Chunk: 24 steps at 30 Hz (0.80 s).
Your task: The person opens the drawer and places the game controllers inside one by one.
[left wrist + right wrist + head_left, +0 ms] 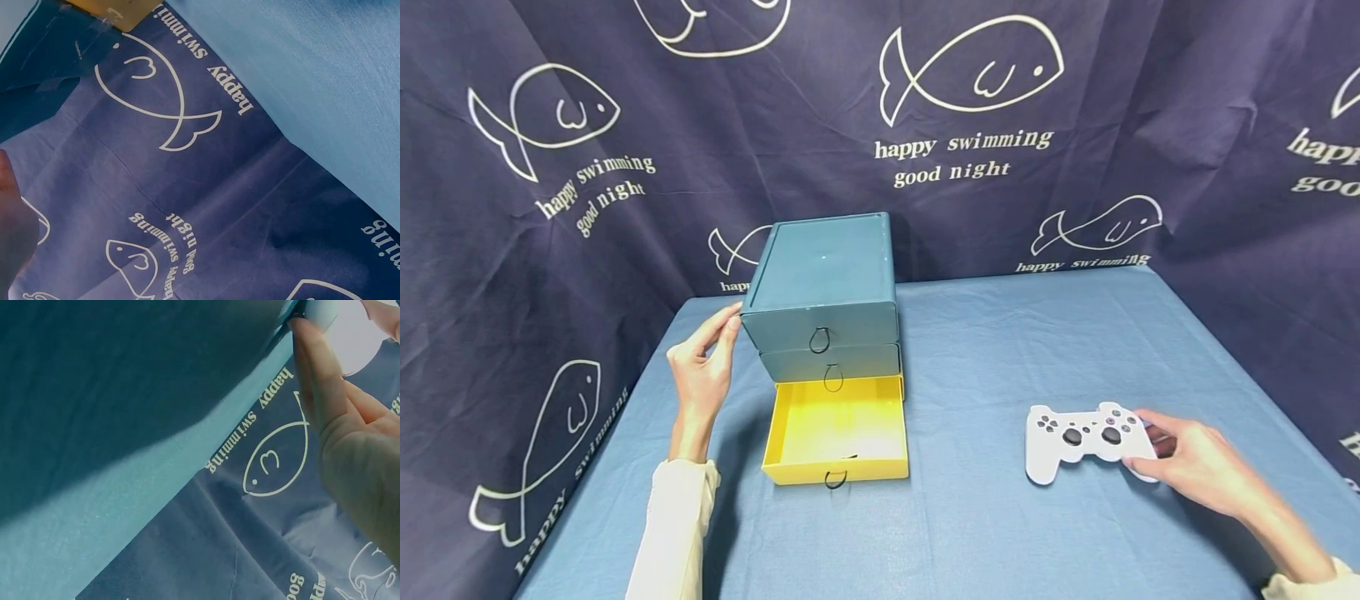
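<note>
A blue drawer cabinet [823, 262] stands at the back left of the table. Its lowest drawer, a yellow one [842, 421], is pulled out, with bare yellow floor showing. My left hand [703, 362] touches the cabinet's front left corner with its fingertips; in the left wrist view only a blurred bit of the hand appears at the edge. On the right, my right hand [1206, 467] holds a white game controller [1086, 429] by its right grip, thumb near and fingers behind. The right wrist view catches part of the controller [359, 347] beyond the fingers.
Two blue drawers with black loop pulls, the top one [857, 325] and the middle one [865, 362], are closed above the yellow drawer. Blue cloth covers the table [970, 358]. A dark fabric backdrop [820, 133] with fish drawings surrounds the back and sides.
</note>
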Available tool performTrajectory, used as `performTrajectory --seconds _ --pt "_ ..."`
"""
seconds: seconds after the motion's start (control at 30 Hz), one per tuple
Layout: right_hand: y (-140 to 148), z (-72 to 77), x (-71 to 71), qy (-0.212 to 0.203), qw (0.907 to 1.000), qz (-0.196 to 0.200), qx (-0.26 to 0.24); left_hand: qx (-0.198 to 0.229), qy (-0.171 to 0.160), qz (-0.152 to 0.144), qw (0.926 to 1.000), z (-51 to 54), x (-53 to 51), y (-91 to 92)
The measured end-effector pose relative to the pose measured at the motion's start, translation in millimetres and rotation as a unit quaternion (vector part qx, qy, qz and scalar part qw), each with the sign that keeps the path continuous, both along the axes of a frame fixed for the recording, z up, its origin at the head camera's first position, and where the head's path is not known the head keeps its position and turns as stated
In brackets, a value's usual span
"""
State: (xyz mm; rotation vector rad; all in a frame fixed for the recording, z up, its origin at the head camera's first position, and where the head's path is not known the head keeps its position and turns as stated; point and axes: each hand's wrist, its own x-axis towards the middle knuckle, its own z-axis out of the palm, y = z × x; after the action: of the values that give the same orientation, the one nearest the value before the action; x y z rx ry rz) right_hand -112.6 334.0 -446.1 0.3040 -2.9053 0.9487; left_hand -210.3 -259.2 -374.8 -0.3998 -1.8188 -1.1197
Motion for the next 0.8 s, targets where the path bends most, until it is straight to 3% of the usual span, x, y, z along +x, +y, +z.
performTrajectory --seconds 0.2,0.53,0.8 --pt "-5.5 0.2 -0.5 0.013 0.9997 -0.005 -0.018 0.001 -0.001 0.001 1.0 0.5 0.3 0.0" --pt "-21.4 3.1 4.5 -0.019 0.9976 -0.012 -0.066 0.002 0.0 0.0 1.0 0.6 -0.5 -0.5" --pt "-39.2 8.5 5.9 -0.015 0.9953 -0.017 -0.094 0.002 -0.002 -0.002 1.0 0.9 -0.7 -0.1"
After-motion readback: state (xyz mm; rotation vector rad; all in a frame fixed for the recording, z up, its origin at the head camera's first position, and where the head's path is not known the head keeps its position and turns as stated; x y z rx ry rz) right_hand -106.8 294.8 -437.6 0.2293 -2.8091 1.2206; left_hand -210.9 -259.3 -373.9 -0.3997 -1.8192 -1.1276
